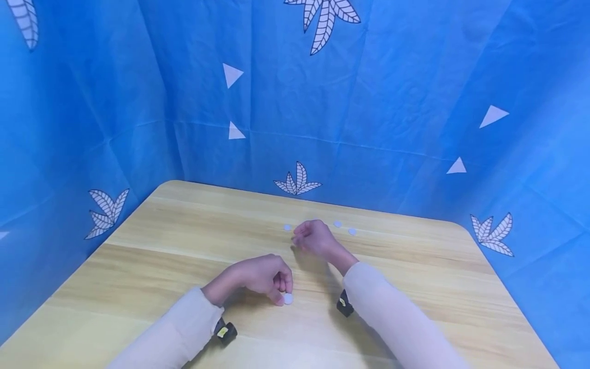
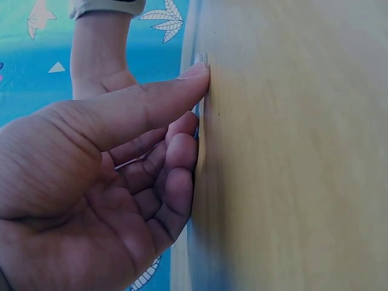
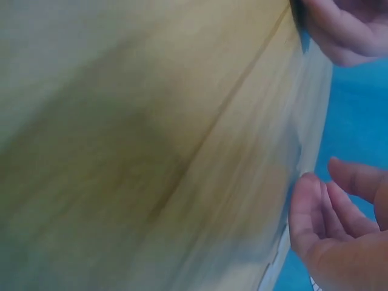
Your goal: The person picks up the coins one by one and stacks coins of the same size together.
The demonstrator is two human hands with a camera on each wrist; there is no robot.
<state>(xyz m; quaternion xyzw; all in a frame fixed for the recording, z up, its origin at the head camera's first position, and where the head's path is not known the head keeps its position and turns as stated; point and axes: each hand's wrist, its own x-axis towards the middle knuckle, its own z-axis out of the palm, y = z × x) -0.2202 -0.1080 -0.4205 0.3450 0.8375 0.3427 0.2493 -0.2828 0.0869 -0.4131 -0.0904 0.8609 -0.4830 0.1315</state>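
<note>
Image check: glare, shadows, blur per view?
Head: pale glare on the near tabletop, right hand slightly blurred. Left wrist: dim, wood grain soft, left hand fairly crisp. Right wrist: dull colours, broad soft-edged shadow across the tabletop.

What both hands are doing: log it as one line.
left hand: pinching at least one white disc | right hand: over table, no disc visible in it | nearby: three more white discs
</note>
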